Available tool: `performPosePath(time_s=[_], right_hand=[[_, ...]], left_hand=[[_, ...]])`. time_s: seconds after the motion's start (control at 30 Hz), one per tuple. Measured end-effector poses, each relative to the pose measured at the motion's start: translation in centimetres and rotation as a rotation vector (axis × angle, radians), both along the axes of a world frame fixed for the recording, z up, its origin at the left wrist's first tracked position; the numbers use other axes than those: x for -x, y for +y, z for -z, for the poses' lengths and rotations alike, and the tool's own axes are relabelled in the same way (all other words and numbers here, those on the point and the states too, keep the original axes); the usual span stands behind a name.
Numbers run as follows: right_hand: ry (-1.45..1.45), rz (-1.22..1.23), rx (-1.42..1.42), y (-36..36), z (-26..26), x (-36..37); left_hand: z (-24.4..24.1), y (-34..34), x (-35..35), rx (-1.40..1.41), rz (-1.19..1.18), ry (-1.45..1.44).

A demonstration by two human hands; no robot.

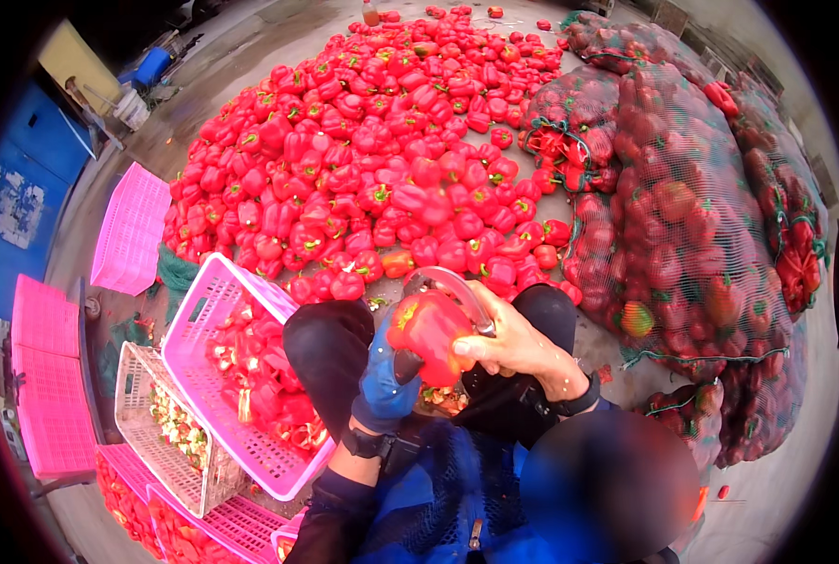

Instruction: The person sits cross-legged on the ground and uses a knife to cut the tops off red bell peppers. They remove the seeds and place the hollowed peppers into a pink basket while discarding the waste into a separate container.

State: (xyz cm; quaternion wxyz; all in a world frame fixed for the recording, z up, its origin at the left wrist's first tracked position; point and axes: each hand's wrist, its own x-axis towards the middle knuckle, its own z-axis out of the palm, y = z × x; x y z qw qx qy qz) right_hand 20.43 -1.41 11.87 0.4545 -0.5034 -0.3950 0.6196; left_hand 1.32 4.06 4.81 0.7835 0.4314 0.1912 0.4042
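My left hand (385, 377), in a blue glove, grips a red bell pepper (433, 331) above my lap. My bare right hand (507, 338) is closed on a curved metal blade tool (470, 299), whose loop arches over the pepper's upper right side; its thumb rests by the pepper. Just left of my knee, a pink plastic crate (211, 255) leans with cut red pepper pieces (268, 381) inside. Beyond my hands spreads a large pile of whole red peppers (363, 148). Cut scraps (444, 400) lie below the held pepper.
A whitish crate (134, 352) holds pale pepper cores (179, 430). More pink crates (134, 229) stand at the left, and filled ones are at the lower left. Green mesh sacks of red peppers (687, 218) line the right side. A blue metal door (31, 169) is far left.
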Motion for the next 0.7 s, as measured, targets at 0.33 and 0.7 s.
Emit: performPosePath(time_s=[0.33,0.7], right_hand=[[-0.650,0.025,-0.140,-0.4,4.0,1.0],[-0.055,-0.240,0.045,-0.6,6.0,-1.4]], left_hand=[[-2.9,-1.6,-1.2,-0.089,-0.056,0.379],[0.3,-0.5,1.7,0.074,0.151,0.263]])
